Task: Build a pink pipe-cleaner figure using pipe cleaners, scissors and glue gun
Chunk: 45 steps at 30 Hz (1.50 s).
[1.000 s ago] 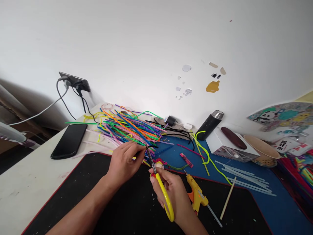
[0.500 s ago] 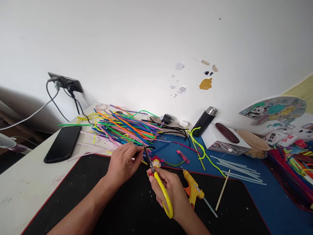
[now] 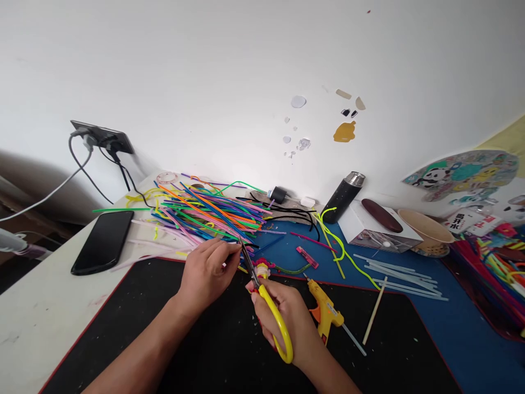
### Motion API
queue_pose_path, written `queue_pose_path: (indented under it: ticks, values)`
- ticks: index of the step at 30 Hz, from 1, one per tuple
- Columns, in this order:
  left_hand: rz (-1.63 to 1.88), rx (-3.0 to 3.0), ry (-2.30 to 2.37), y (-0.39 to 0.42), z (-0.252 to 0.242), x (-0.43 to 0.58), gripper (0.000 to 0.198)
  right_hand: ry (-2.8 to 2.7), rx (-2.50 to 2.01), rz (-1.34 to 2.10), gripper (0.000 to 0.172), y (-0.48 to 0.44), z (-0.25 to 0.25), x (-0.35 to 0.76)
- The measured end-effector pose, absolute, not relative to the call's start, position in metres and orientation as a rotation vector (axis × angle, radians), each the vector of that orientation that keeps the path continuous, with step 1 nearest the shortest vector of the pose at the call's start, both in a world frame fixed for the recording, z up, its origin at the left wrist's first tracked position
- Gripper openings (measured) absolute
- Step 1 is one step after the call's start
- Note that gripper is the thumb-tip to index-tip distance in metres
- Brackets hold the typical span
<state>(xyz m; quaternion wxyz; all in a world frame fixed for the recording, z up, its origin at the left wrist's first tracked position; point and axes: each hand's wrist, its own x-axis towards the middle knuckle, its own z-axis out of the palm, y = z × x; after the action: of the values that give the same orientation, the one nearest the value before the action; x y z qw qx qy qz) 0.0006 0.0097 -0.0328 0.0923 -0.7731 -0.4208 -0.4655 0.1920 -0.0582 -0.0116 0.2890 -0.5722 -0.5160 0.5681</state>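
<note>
Yellow-handled scissors (image 3: 274,317) are in my right hand (image 3: 287,314), blades pointing up and away over the black mat. The blade tips reach the fingertips of my left hand (image 3: 211,268), which is pinched closed. Whatever lies between its thumb and finger is too small to make out. Just beyond the scissors sits a small pink, white and yellow piece (image 3: 262,268), partly hidden by the blades. A green pipe-cleaner stem (image 3: 293,271) lies to its right. Behind my hands spreads a heap of coloured pipe cleaners (image 3: 213,210).
A yellow glue gun (image 3: 324,309) and a wooden stick (image 3: 374,311) lie right of my hands. Clear glue sticks (image 3: 404,278) are farther right. A black flask (image 3: 344,198) and tissue box (image 3: 375,227) stand by the wall. A phone (image 3: 102,242) rests at left.
The view has shifted slightly. Both hands keep nearly the same pose, with the scissor tips still at my left fingertips.
</note>
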Motion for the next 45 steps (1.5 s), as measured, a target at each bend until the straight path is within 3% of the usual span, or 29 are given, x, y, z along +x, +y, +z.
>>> queue_pose_path:
  ticks: [8, 12, 16, 23, 32, 45]
  values:
    - [-1.447, -2.354, -1.338, 0.005, -0.031, 0.001, 0.013, -1.333, -1.457, 1.490, 0.038, -0.062, 0.000, 0.184]
    - [-1.639, -2.318, -1.500, 0.001, -0.029, 0.002, 0.009, -1.196, -1.324, 1.599, 0.051, -0.061, 0.001, 0.194]
    - [-1.801, -2.262, -1.755, 0.001, -0.030, 0.003, 0.012, -1.209, -1.334, 1.459, 0.060, -0.052, 0.004, 0.223]
    - [-2.223, -2.288, -2.247, 0.008, -0.028, 0.003, 0.030, -1.471, -1.639, 1.218, 0.050, -0.035, 0.007, 0.280]
    - [-2.506, -2.391, -2.394, 0.017, -0.030, 0.005, 0.043, -1.886, -2.292, 0.487, 0.041, -0.008, 0.004, 0.344]
    - [-2.462, -2.659, -2.377, 0.013, -0.025, 0.011, 0.033, -2.156, -2.492, 0.380, 0.040, 0.002, -0.008, 0.354]
